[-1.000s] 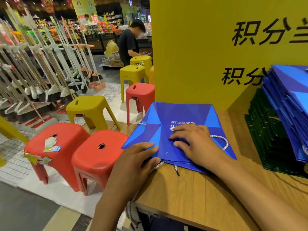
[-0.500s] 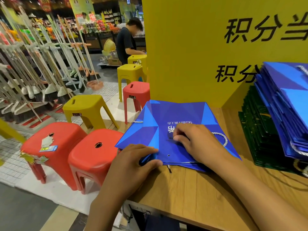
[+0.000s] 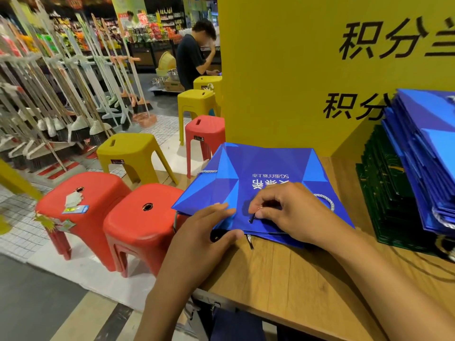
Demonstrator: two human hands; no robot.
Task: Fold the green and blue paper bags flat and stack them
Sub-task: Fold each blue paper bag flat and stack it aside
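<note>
Flattening step. The blue bag (image 3: 266,166) lies collapsed on the table (image 3: 307,279). Your left hand (image 3: 209,232) pinches its near corner. Your right hand (image 3: 288,212), fingers curled, apparently nips the handle cord (image 3: 328,201). Next: tuck the cord, then move the bag to the stack (image 3: 423,153).

Light was bright and even, soft shadows lay at the right edge of the bench (image 3: 307,279), lines bowed near frame edges, far shelves (image 3: 160,28) blurred.

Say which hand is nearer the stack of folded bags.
Right. The right hand pinches the blue bag, apart from the stack; the left hand grips the bag's edge farther left.
</note>
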